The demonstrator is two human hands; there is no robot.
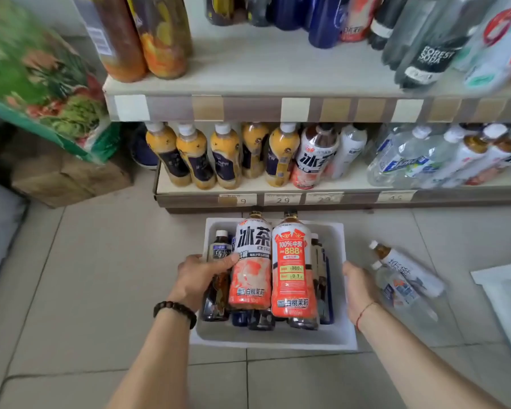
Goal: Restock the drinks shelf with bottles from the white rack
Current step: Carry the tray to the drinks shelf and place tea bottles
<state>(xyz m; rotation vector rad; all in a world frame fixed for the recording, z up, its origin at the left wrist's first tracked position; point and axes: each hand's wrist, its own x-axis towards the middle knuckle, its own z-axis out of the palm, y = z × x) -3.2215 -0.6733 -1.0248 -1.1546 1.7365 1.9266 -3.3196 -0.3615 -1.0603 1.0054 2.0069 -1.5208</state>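
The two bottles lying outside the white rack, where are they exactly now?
In the head view, the two loose bottles lie on the floor tiles just right of the white rack, beside the right hand, below the bottom shelf.

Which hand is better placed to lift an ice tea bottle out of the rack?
Left hand: its fingers already touch the ice tea bottle. The right hand rests outside the white rack's wall.
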